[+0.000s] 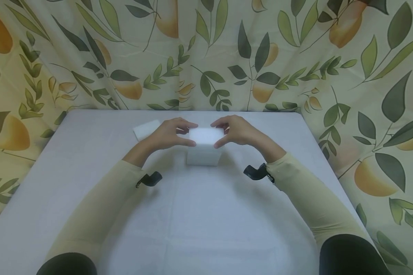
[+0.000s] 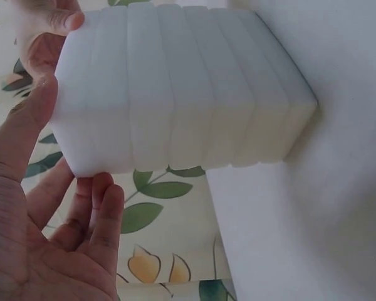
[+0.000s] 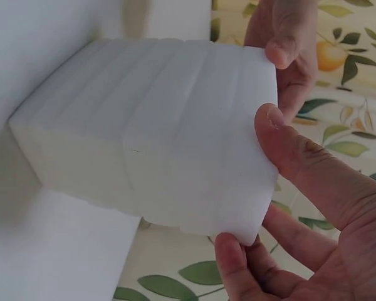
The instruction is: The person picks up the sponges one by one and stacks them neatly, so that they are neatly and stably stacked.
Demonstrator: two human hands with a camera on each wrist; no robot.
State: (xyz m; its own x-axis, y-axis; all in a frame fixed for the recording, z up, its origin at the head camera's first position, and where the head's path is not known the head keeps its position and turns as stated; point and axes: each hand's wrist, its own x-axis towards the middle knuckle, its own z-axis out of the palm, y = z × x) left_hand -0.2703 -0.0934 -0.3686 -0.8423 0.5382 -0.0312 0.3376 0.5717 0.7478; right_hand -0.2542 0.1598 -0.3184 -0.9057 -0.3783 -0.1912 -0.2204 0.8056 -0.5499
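Note:
A stack of white sponge-like blocks stands upright on the table, its several layers slightly uneven in both wrist views. My left hand holds the left end of the top block, thumb at the front corner and fingers at the back. On the opposite end my right hand grips the same block likewise. In the left wrist view the top block lies flush against the layer below. The right wrist view shows the right thumb on the block's near edge, with fingertips at its far corner.
Behind my left hand, a separate white block lies flat on the white-covered table. A leaf-and-fruit patterned curtain hangs along the table's back and sides. Each wrist carries a small black camera mount.

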